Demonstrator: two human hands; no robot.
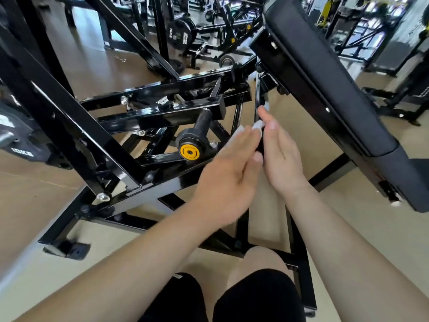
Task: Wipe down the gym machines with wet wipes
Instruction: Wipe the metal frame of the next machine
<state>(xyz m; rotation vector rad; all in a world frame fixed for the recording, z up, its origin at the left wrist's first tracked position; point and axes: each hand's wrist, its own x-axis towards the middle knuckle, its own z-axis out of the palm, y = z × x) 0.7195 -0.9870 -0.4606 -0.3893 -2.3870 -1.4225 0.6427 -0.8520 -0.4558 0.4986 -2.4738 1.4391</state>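
A thin black upright bar (256,94) of the gym machine runs down between my two hands. My left hand (229,173) holds a white wet wipe (257,125) against the bar, fingers on one side and thumb on the other. Only scraps of the wipe show past the fingertips. My right hand (281,156) lies flat along the bar's right side with straight fingers, touching it just above the left hand. The bar's lower part is hidden behind both hands.
A black padded backrest (325,73) slants down at the right, close to my right hand. The black steel frame (162,117) with a yellow-capped weight peg (190,149) fills the left. My knees (260,263) are below. More machines and weight plates (183,33) stand behind.
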